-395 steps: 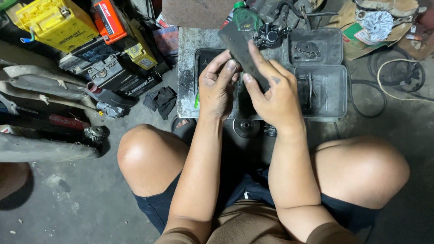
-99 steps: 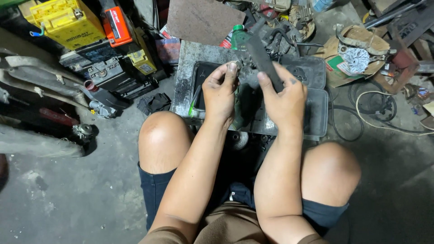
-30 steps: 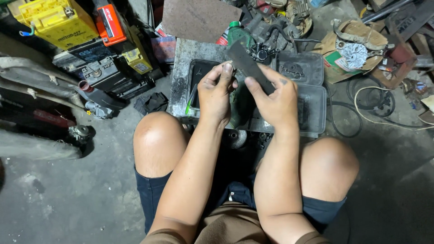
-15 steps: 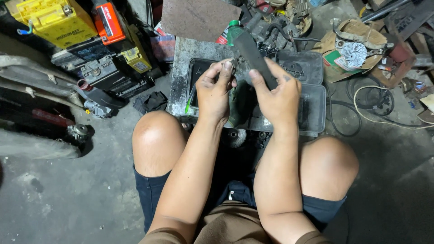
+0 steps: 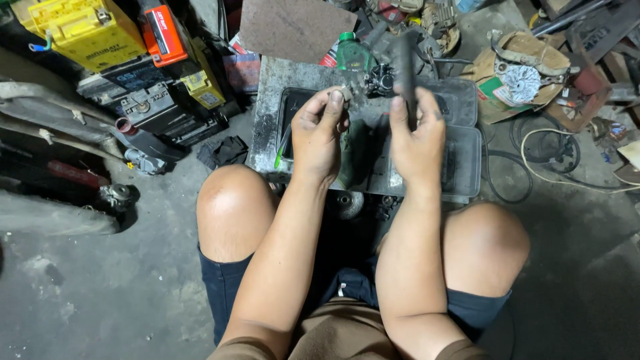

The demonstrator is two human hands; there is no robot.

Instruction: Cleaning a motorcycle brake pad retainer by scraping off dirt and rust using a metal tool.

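Left hand (image 5: 319,137) pinches a small grey part (image 5: 345,93) at the fingertips, grip closed on it. Right hand (image 5: 417,137) holds a dark bar (image 5: 405,70) upright, grip closed around its lower end. Both are raised over a grimy black tray (image 5: 467,143), with a green bottle (image 5: 351,53) beyond. Yellow battery (image 5: 87,33) sits far left.

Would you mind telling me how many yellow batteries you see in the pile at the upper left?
2: a large yellow battery at the top-left corner, and a smaller yellow battery right of the orange one. Others may be hidden.
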